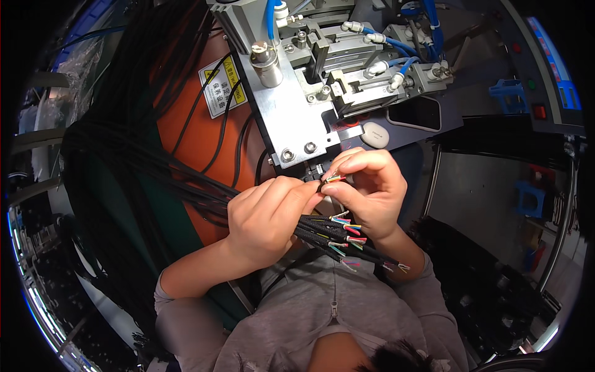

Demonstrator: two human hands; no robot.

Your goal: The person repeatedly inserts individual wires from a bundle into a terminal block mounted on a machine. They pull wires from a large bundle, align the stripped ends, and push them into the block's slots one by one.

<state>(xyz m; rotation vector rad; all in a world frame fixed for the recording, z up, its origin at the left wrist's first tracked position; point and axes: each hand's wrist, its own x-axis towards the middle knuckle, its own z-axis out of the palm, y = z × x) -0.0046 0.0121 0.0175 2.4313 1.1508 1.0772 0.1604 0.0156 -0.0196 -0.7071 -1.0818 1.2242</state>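
My left hand (266, 211) is closed around a bundle of black sleeved cables, pinching one cable between thumb and forefinger. Just to its right, my right hand (372, 186) pinches the coloured wires (334, 179) that come out of that cable's end. Below both hands, the other cable ends (347, 239) fan out to the right with short red, blue, yellow, green and white wires showing. Directly beyond the fingertips stands a metal machine (291, 111) with a flat silver plate. The fingers partly hide the pinched wires.
Black cables (118, 142) drape over an orange surface (180, 118) at the left, beside a warning label (223, 87). Blue air hoses (396, 43) run across the machine. Beyond my right hand lie a small white case (375, 134) and a phone (415, 114).
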